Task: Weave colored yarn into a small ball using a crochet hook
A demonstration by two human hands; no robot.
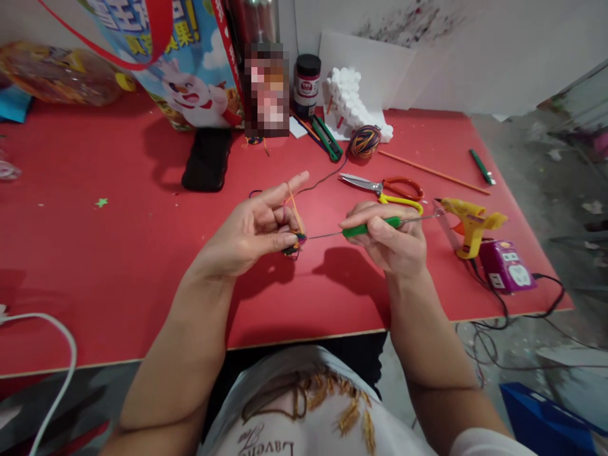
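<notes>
Between thumb and fingers, my left hand (266, 228) pinches a small dark multicoloured piece of crochet (295, 244). A strand of yarn (295, 206) loops over its raised index finger and trails back toward a multicoloured yarn ball (365, 141). My right hand (392, 237) is closed around the green handle of a crochet hook (354, 232). The hook's thin metal shaft points left, its tip at the edge of the crochet piece. Whether the tip sits inside a stitch is too small to tell.
Beyond my right hand lie scissors (375, 185), with a yellow glue gun (470, 221) and a purple power block (508, 266) farther right. A green utility knife (327, 138), a black phone (207, 159) and a printed bag (190, 76) are at the back of the red table (118, 272).
</notes>
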